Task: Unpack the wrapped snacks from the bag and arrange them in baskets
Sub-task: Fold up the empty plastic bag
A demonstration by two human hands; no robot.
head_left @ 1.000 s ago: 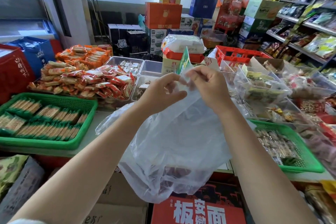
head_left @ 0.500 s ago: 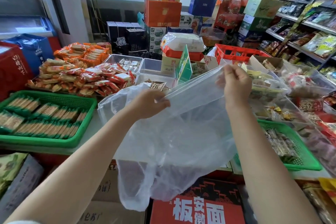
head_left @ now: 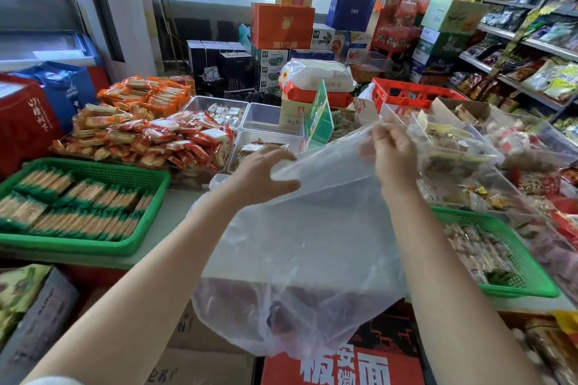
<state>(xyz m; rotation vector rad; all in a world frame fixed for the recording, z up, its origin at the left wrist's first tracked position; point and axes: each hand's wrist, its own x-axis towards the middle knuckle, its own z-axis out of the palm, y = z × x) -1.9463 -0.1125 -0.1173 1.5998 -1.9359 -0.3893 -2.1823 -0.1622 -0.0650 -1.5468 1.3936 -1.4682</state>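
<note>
While both hands pinch its rim, left hand (head_left: 262,176) lower, right hand (head_left: 394,155) higher, the clear plastic bag (head_left: 300,259) hangs between two green baskets, the left basket (head_left: 93,245) and the right basket (head_left: 531,284).

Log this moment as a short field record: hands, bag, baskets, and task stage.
left hand: grips the near edge of the bag mouth
right hand: pinches the far edge, raised
plastic bag: clear, held off the counter, mouth pulled open, dark reddish contents at the bottom
left green basket: rows of wrapped snacks
right green basket: partly filled with wrapped snacks
stage: bag opened, nothing taken out yet
</note>
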